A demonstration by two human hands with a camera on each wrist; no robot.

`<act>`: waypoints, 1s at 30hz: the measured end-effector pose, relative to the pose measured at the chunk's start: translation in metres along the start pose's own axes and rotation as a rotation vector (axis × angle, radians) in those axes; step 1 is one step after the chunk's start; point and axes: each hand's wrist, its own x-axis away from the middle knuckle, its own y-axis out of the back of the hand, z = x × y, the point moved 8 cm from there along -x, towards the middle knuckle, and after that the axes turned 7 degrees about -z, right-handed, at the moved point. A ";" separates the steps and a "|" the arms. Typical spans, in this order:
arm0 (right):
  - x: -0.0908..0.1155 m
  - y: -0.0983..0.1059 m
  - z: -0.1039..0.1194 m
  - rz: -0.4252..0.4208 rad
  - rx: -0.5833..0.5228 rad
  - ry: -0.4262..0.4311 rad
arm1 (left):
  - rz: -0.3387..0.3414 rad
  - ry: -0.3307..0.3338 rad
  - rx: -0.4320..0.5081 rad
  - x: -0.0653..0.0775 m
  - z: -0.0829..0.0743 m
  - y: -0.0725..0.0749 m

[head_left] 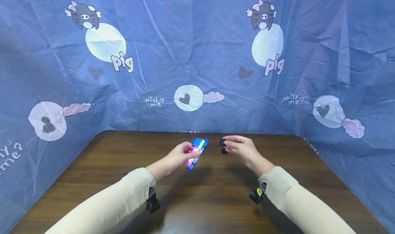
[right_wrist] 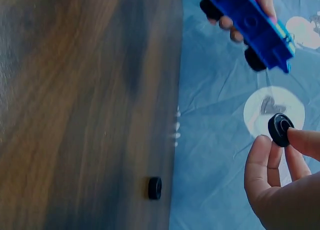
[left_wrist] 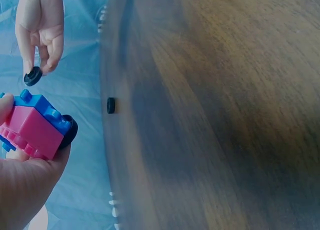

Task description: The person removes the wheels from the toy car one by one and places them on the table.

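Observation:
My left hand (head_left: pixel 179 154) grips a small toy car (head_left: pixel 197 142) built of blue and pink blocks, with a strip of yellow-green on top. Its blue underside (right_wrist: pixel 252 25) faces the right wrist camera, and two black wheels show along one side. Fingers and thumb cover part of the body. To the right, my right hand (head_left: pixel 245 150) pinches a loose black wheel (right_wrist: pixel 275 130) between thumb and fingertips, a short gap away from the car. Another black wheel (left_wrist: pixel 111 105) stands on its tread on the table, below my right hand in the head view.
The dark wooden table (head_left: pixel 216 199) reaches back to a blue cloth curtain (head_left: pixel 191 56) printed with pigs, hearts and clouds. The loose wheel is near the table's far edge. A black camera (head_left: pixel 152 199) sits on my left wrist, another (head_left: pixel 256 195) on my right.

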 end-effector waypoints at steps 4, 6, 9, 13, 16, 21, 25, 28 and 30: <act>-0.007 0.007 -0.001 -0.009 -0.004 -0.017 | -0.016 0.000 0.004 0.001 0.001 0.002; -0.011 0.011 -0.002 -0.013 -0.006 -0.028 | -0.026 -0.003 -0.008 0.001 0.001 0.003; -0.018 0.018 -0.005 -0.027 0.007 -0.045 | -0.037 0.002 -0.027 0.002 0.002 0.004; -0.027 0.028 -0.010 -0.053 0.057 -0.061 | -0.035 -0.010 -0.041 0.003 0.001 0.004; -0.035 0.037 -0.016 -0.086 0.109 -0.081 | -0.028 -0.036 -0.035 0.003 -0.001 0.003; -0.045 0.051 -0.031 -0.125 0.173 -0.121 | -0.033 -0.053 -0.032 0.004 -0.002 0.004; -0.051 0.057 -0.044 -0.109 0.144 -0.171 | -0.025 -0.036 -0.028 0.004 -0.001 0.004; -0.056 0.060 -0.052 -0.091 0.112 -0.210 | 0.014 -0.025 0.006 0.004 0.000 0.001; -0.059 0.063 -0.057 -0.096 0.092 -0.238 | 0.051 -0.019 0.038 0.005 0.000 -0.002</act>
